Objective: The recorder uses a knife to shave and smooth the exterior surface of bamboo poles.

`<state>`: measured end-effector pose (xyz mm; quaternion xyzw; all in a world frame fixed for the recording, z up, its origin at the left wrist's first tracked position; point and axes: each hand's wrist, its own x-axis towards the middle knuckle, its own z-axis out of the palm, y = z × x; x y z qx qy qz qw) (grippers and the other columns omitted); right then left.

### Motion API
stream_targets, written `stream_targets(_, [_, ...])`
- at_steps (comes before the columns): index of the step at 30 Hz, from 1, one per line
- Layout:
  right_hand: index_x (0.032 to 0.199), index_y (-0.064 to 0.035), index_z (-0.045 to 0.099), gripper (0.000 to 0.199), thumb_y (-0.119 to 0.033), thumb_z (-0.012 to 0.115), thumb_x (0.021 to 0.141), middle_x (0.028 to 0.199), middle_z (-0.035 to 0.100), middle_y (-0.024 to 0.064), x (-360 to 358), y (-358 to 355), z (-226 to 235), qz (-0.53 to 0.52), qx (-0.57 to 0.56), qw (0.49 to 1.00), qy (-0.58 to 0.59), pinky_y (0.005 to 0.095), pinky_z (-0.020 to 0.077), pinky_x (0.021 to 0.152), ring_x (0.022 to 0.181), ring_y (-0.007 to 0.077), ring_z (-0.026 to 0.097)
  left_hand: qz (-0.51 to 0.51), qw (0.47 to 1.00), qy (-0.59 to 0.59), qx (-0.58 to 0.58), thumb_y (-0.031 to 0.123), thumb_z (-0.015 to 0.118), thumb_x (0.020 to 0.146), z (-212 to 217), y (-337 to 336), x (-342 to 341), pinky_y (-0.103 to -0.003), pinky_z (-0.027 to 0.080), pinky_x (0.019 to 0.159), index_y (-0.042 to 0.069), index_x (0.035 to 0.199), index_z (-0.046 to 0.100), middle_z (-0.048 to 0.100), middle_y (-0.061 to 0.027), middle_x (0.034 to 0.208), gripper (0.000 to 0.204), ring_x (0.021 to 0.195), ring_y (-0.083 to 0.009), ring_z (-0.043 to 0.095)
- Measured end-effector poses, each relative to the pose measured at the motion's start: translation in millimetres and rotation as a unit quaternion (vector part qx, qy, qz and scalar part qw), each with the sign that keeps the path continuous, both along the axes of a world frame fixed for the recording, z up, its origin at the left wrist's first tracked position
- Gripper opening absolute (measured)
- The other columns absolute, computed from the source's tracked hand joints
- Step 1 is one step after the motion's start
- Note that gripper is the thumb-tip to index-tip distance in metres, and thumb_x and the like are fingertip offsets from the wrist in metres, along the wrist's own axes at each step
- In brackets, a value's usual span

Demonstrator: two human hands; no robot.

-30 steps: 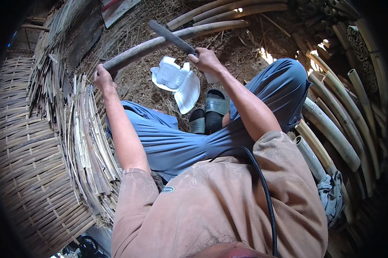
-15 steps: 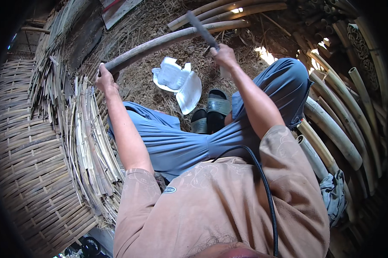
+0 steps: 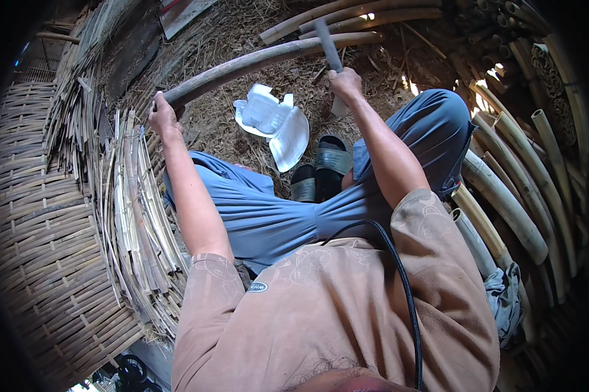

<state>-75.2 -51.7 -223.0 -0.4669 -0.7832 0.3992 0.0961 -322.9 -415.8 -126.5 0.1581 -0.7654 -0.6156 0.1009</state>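
Observation:
A long bamboo pole (image 3: 242,64) stretches across the ground in front of me, from the left toward the far right. My left hand (image 3: 163,117) is closed around its near left end. In my right hand (image 3: 345,85) is a large knife (image 3: 328,44) with a long, broad dark blade pointing up and away. The blade crosses in front of the pole's right part; whether it touches the pole I cannot tell. My right fingers wrap the handle, whose pale end shows below the fist.
An open white foam box (image 3: 271,121) and a pair of dark sandals (image 3: 332,160) lie between my knees. Split bamboo strips (image 3: 134,209) are heaped on my left beside a woven bamboo panel (image 3: 39,248). Bamboo poles (image 3: 507,202) are stacked on my right. A black cable (image 3: 399,274) hangs down my chest.
The knife has shifted a little to the right and its blade stands more upright. My left hand stays on the pole's end, nearly in the same place.

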Motion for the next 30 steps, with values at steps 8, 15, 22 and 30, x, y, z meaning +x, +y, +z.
stream_targets(8, [0.121,-0.0032,0.069,0.046,-0.039,0.062,0.092,0.113,0.071,0.0251,-3,-19,9,0.15,-0.026,0.988,0.039,0.047,0.053,0.098,0.11,0.0391,0.069,-0.045,0.996,0.067,0.041,0.043,0.07,0.088,7,7,10,-0.04,0.062,0.067,-0.005,0.111,0.07,0.071,-0.0163,0.105,0.053,0.084,-0.0264,0.073])
stream_targets(15, [0.111,0.0006,0.073,0.046,-0.04,0.064,0.091,0.108,0.074,0.0244,2,-6,23,0.028,-0.055,0.998,-0.011,0.0451,0.0563,0.094,0.104,0.0367,0.072,-0.027,0.998,0.049,-0.005,0.041,0.07,0.088,11,5,12,-0.039,0.063,0.068,-0.004,0.113,0.07,0.07,-0.0163,0.106,0.052,0.084,-0.0253,0.072])
stream_targets(22, [0.114,-0.0031,0.071,0.043,-0.039,0.061,0.093,0.113,0.072,0.0235,-1,-18,18,0.157,-0.062,0.984,0.049,0.0457,0.0532,0.099,0.112,0.0369,0.069,-0.065,0.994,0.05,0.075,0.042,0.068,0.087,6,4,7,-0.041,0.062,0.066,-0.002,0.114,0.067,0.069,-0.0157,0.105,0.052,0.084,-0.0247,0.071])
stream_targets(30, [0.11,-0.0032,0.073,0.046,-0.043,0.065,0.089,0.099,0.074,0.0213,1,-5,-1,0.059,-0.085,0.993,0.058,0.0444,0.0555,0.087,0.095,0.0338,0.073,-0.063,0.99,0.086,0.092,0.033,0.069,0.086,7,8,1,-0.038,0.058,0.068,0.002,0.106,0.069,0.069,-0.0108,0.1,0.037,0.085,-0.0214,0.067])
